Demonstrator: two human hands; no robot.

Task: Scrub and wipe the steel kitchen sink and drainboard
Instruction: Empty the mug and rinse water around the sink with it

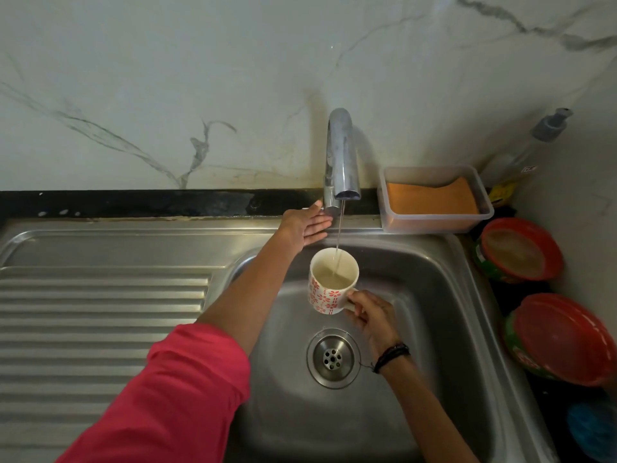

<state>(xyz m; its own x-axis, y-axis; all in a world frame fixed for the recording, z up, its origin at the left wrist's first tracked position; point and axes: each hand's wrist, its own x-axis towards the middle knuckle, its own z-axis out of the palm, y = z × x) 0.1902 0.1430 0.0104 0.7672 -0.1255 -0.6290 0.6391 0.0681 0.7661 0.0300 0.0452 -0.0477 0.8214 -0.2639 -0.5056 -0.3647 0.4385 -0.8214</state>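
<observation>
Red sleeve [173, 389] nearest, over ribbed drainboard [100, 312] | steel sink [434, 295] basin below both hands, rigid, wet-slick, dull sheen | R hand [374, 315] pinched handle of mug [332, 282], part-full so prob heavier, fragile | L hand [309, 225] fingers straight, at tap [340, 162] base, beyond mug.

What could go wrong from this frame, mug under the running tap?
1. The mug is already partly full under the stream from the tap; if the left hand at the tap base is slow to shut it, water may overflow into the sink.
2. The right hand holds the mug by its handle alone; as it gets heavier it could tip or slip onto the steel.
</observation>
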